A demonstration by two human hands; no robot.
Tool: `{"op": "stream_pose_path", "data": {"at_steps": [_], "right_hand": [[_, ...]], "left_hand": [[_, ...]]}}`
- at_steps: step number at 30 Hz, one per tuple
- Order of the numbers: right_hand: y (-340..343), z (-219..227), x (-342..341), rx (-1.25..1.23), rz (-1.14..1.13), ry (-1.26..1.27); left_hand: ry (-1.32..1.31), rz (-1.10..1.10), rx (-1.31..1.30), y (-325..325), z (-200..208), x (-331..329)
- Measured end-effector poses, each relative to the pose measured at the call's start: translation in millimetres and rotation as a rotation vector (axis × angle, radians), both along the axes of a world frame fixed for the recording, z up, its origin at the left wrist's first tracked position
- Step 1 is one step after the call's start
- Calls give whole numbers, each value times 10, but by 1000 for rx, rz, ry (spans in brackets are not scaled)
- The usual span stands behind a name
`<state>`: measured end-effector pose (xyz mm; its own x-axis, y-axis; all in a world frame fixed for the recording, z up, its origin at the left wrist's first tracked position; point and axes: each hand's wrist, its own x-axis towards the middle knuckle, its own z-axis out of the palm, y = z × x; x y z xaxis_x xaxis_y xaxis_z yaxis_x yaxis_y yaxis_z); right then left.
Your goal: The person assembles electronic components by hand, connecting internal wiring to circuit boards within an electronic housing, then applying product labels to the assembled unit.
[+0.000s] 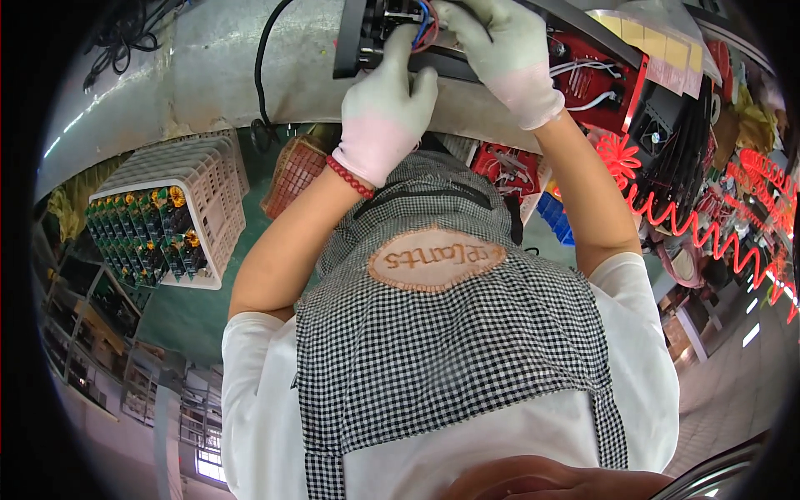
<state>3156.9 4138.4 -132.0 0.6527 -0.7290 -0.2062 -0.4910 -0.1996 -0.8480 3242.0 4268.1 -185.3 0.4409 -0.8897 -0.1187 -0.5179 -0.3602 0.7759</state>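
Note:
Both hands wear white gloves and meet at a long black housing [354, 42] at the top edge of the view, on a metal bench. Inside the housing sit dark parts, with blue and red wires [428, 29] looping out. My left hand [386, 108] is bent at the housing, its index finger reaching in beside the wires and its thumb apart; the other fingers are hidden. My right hand [508, 58] comes from the right, fingers pinched at the wires. Its fingertips are partly cut off by the frame edge.
The worn metal bench top [200, 67] carries a black cable [265, 75]. A red metal case [592, 79] with white leads is at right, near yellow sheets [650, 42] and a red coiled hose [683, 221]. Lower left is a white crate [225, 183] of green circuit boards [137, 233].

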Motion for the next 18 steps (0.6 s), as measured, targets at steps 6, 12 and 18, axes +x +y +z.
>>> {"op": "stream_pose_path", "data": {"at_steps": [6,12,18], "right_hand": [[-120,-370,41,-377,192,-31],[-128,-199,284,-209,314,278],[-109,-297,303,-286,325,254]], "left_hand": [[-167,-88,-20,70,-67,54],[-119,-148,-85,223,-82,90],[285,14,-272,630,-214,-15]]}}
